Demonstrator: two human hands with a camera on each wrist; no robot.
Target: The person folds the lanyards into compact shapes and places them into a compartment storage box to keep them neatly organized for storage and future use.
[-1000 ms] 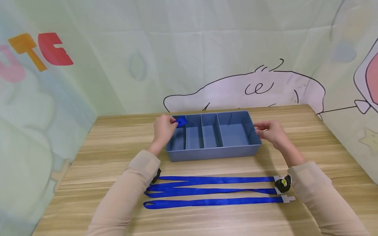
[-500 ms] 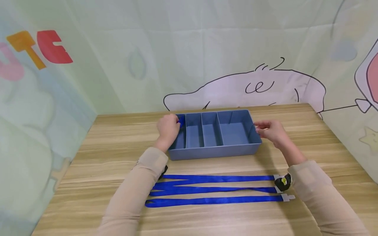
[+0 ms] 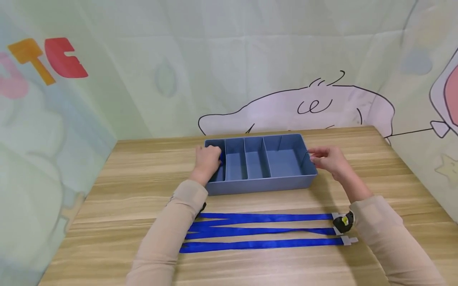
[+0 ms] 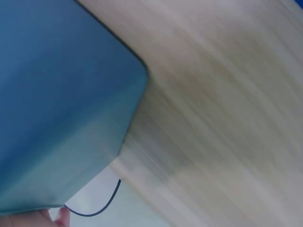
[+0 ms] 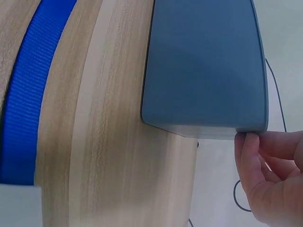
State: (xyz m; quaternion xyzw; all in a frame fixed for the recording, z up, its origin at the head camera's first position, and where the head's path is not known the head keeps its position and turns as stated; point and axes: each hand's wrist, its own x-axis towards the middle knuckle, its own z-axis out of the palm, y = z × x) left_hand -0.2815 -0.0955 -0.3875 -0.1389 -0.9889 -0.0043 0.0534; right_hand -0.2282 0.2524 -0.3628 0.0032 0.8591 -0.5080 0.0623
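Observation:
A grey-blue divided box stands on the table with its long side towards me. My left hand reaches over its left end into the leftmost compartment. A bit of folded blue lanyard shows beside its fingers, which are largely hidden. In the left wrist view, the box's outer wall fills the left side, with fingers only at the bottom edge. My right hand pinches the rim at the box's right end; the right wrist view shows fingertips against the outer wall under the rim.
Several blue lanyard bands lie lengthwise on the wooden table in front of the box, white clips at their right ends. Thin dividers split the box. A printed cloth backdrop hangs behind the table.
My left hand has moved right and down into the leftmost compartment, then nearer to me, taking the folded blue lanyard along. My right hand stays at the box's right end.

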